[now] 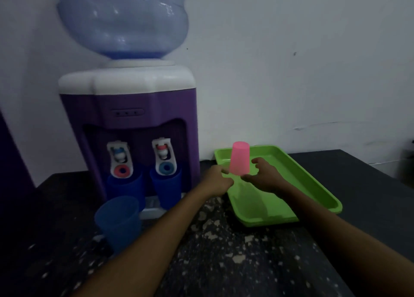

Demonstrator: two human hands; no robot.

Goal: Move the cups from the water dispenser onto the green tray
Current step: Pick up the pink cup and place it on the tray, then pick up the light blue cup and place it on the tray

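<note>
A dark speckled counter runs across the view, and the purple water dispenser with its big blue bottle stands at the back left. To its right lies the green tray, shallow and mostly bare. Two blue cups sit upright under the taps, and a third blue cup stands on the counter just in front of the dispenser.

A pink cup is upside down over the near left part of the tray, mouth downward, tilted slightly. The left hand touches its lower rim with the fingers bunched narrow; the right hand cups the other side, fingers curled partly apart. Whether the cup already rests on the tray I cannot tell.

The cups look like thin plastic: light, stiff, smooth, probably a little slippery and easy to tip. A grip around the side wall near the middle should hold best.
</note>
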